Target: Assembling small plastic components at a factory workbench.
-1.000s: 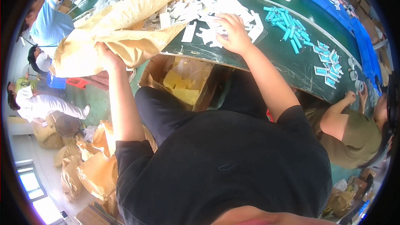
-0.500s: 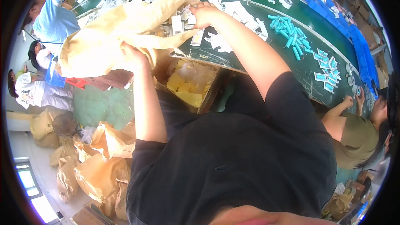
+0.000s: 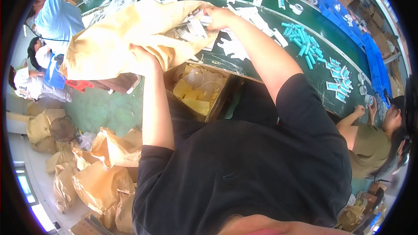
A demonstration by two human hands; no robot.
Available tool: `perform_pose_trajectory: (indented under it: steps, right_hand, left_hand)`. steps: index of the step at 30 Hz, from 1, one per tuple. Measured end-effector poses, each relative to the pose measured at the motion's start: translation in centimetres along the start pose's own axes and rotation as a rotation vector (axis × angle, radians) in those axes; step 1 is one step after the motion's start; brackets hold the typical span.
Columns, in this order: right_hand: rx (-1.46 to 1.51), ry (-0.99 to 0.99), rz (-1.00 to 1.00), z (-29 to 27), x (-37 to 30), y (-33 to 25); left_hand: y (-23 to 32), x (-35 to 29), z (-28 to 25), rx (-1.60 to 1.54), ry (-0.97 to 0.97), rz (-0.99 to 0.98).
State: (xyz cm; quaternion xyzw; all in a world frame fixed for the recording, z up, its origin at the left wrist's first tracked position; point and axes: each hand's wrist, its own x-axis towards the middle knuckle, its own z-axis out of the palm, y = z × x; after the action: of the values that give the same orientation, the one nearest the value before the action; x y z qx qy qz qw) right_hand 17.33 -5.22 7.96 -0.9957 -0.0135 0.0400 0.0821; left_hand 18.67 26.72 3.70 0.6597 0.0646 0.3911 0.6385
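A large tan paper bag (image 3: 109, 39) lies tilted on its side at the edge of the green workbench (image 3: 320, 85), its mouth turned to the right. My left hand (image 3: 143, 58) is closed on the near side of the bag, gripping its paper. My right hand (image 3: 221, 18) is at the bag's mouth, its fingers curled in by the rim against several white plastic parts (image 3: 197, 28). What those fingers hold is hidden. More white parts (image 3: 235, 48) lie on the bench just right of the mouth.
Teal cylinders (image 3: 302, 41) and teal-and-white pieces (image 3: 340, 80) lie on the bench at right. Below the edge is a box (image 3: 198, 91) with yellow pieces. Crumpled paper bags (image 3: 104, 182) stand on the floor at left. A co-worker (image 3: 370, 143) sits at right; others are at left.
The bag's mouth has shifted slightly right and its lower rim now reaches further along the bench. White parts in the mouth lie differently. My right hand has moved slightly right.
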Motion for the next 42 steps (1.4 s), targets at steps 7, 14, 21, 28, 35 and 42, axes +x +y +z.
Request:
perform_pose_trajectory:
  steps: [7,14,21,28,35,42]
  right_hand:
    - [-0.032,0.117,0.021,-0.3,-1.5,1.3]
    - [-0.261,0.25,-0.042,-1.0,-4.5,2.7]
    - [-0.311,0.181,0.105,-2.0,-9.9,6.5]
    - [-0.108,0.536,-0.055,-0.9,-9.2,7.1]
    - [-0.054,0.268,0.206,-2.1,-3.3,0.4]
    - [0.077,0.293,0.219,-1.0,-1.0,3.3]
  left_hand:
    - [3.5,1.4,1.0,-0.083,-0.117,-0.125]
    - [1.8,3.7,1.4,-0.237,-0.076,-0.137]
    - [1.5,5.6,2.7,-0.43,-0.171,-0.199]
    - [4.3,8.4,3.0,-0.753,-0.304,-0.36]
    - [8.8,7.7,2.8,-0.738,-0.326,-0.309]
    - [10.6,8.2,4.1,-0.737,-0.301,-0.282]
